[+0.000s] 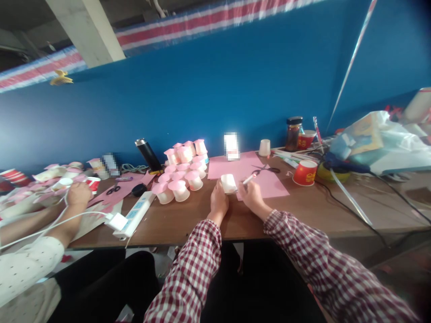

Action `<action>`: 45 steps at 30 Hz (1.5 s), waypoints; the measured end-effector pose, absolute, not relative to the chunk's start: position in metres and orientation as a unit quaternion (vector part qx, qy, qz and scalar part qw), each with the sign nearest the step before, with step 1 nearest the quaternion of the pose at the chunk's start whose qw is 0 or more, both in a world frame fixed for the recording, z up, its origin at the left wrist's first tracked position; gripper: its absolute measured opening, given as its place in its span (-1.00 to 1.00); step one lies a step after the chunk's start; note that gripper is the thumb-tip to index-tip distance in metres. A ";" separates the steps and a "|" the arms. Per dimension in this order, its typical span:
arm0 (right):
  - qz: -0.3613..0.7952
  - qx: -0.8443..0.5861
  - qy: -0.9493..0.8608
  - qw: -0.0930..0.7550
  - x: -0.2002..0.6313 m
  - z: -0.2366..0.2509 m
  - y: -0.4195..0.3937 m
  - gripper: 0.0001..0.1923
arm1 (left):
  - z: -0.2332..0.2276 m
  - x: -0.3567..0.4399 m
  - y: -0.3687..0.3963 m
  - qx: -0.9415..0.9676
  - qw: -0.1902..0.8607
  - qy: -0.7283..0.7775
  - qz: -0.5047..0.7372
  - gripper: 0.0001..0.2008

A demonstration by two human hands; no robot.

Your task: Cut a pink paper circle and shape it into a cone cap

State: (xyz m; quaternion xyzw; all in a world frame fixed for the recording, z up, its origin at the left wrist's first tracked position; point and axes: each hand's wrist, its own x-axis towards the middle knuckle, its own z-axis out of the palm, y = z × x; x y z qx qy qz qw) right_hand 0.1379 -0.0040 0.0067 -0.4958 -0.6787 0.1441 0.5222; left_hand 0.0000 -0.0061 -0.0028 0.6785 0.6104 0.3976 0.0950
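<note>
White paper cup (229, 183) is gripped by the left hand (218, 202) while a pen (249, 179), pinched in the right hand (252, 194), is best guided slowly along it.

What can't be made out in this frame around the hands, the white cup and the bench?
Head view only:
- White cup: held by the left hand; its far side and contents are hidden, too small.
- Right hand: grips a thin white stick-like tool; too small to identify.
- Two items on the table are pixelated: one, another.
- The co-worker's hand: body cut off by the left edge.
</note>
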 end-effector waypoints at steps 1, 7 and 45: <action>0.144 -0.497 -0.678 0.523 0.138 0.007 -0.004 -0.74 | -0.003 0.000 -0.006 0.680 0.094 0.608 0.399 -0.44; 0.141 -0.500 -0.676 0.522 0.138 0.007 -0.005 -0.74 | 0.000 0.001 -0.007 0.675 0.102 0.611 0.400 -0.44; 0.165 -0.423 -0.716 0.530 0.137 0.010 -0.011 -0.81 | -0.014 -0.012 0.012 0.556 0.248 0.536 0.584 -0.61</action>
